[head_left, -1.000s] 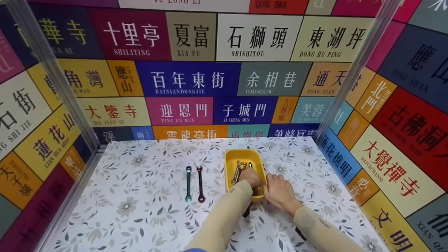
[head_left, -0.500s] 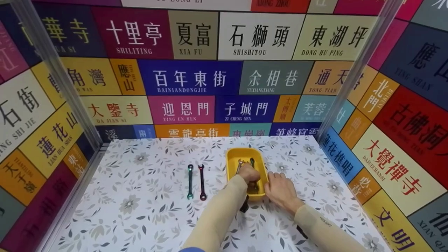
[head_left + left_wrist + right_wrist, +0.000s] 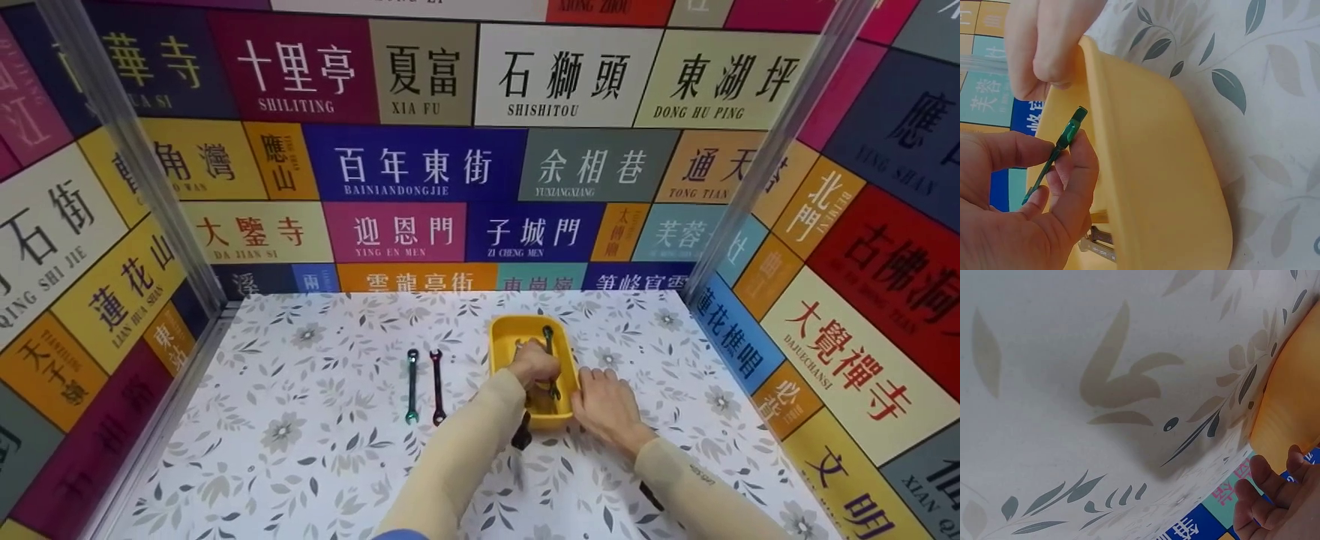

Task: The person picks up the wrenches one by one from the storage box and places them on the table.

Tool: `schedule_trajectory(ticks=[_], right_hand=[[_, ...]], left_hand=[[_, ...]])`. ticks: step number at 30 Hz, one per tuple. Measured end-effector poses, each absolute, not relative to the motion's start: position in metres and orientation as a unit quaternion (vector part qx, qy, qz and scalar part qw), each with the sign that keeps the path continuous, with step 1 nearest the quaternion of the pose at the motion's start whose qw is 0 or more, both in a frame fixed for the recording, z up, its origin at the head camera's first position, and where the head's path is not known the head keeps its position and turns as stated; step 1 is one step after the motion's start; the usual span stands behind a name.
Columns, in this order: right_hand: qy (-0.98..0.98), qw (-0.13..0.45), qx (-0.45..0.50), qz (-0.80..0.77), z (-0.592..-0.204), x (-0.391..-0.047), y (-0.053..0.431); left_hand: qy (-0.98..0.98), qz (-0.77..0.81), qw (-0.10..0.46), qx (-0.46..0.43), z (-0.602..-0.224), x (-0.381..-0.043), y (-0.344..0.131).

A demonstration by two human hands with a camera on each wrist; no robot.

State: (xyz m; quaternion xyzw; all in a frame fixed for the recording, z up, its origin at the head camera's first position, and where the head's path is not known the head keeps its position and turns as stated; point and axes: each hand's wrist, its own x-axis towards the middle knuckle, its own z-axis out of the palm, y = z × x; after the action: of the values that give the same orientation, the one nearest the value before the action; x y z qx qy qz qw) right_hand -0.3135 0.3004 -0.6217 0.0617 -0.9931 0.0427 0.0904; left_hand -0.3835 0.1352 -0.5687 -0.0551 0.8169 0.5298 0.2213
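My left hand (image 3: 536, 362) is inside the yellow bin (image 3: 498, 337) and pinches a green wrench (image 3: 1068, 132) between thumb and fingers. In the left wrist view the wrench stands tilted, one end toward the rim. Several other wrenches (image 3: 1098, 247) lie lower in the bin, partly hidden by the left hand. My right hand (image 3: 609, 405) is at the bin's right side; in the left wrist view its digits grip the rim. The right wrist view shows its fingers (image 3: 1266, 478) bent beside the outer wall.
Left of the bin, a green wrench (image 3: 412, 386) and a dark red wrench (image 3: 437, 386) lie side by side on the floral tabletop (image 3: 330, 465). Lettered panels (image 3: 409, 161) enclose the back and sides.
My left hand has lifted a green wrench from among the others, so it now shows along the bin's right side. The right hand stays at the bin; the view has shifted slightly.
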Motion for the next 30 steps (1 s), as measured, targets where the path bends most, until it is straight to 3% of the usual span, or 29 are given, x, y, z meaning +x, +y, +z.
schedule_trajectory(ticks=[30], right_hand=[[-0.993, 0.081, 0.065, 0.047, -0.619, -0.314, 0.301]], left_hand=[[0.745, 0.608, 0.273, -0.017, -0.541, -0.392, 0.091]])
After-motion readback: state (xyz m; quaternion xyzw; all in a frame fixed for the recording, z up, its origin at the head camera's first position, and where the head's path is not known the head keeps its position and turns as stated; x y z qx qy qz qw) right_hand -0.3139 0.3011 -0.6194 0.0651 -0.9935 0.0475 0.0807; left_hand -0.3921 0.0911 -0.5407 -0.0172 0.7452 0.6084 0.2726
